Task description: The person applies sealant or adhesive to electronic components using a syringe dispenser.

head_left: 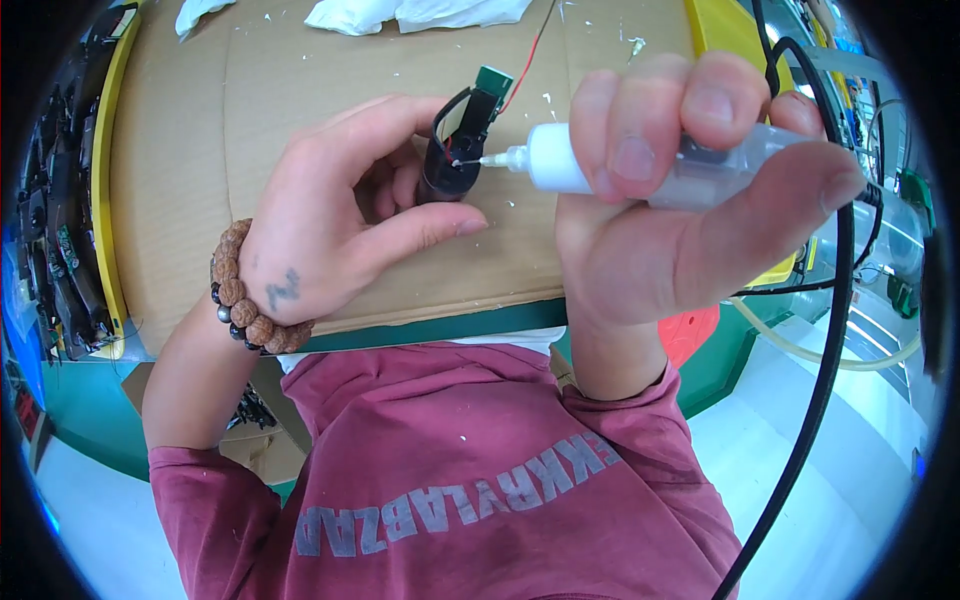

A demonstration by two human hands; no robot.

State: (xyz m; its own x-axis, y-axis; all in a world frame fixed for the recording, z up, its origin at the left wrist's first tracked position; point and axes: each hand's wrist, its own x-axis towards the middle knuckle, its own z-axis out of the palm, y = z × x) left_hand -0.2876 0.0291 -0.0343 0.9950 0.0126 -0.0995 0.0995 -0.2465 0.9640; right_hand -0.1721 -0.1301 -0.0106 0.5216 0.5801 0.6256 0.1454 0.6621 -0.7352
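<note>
Glue bottle, clear body with a white neck and thin nozzle, sits clamped in the right hand: fingers wrapped over the top, thumb under, grip fully closed round it. Nozzle tip points to the left of that grip and touches (or nearly touches, hard to tell) the small black part held by the left hand. Left grip is closed on the black part too, fingers curled behind it, thumb stretched out below it. Black part stands roughly upright, with a small green board at its top end and thin red and black wires running up and away from it. Both grips hover just above a sheet of brown cardboard covering the table, flecked with white bits. Beaded bracelet rings the left wrist. White crumpled cloth lies at the far edge of the cardboard, well apart from both grips. Thick black cable hangs down to the right of the right grip. Person wears a dark red sweatshirt, below both grips.
</note>
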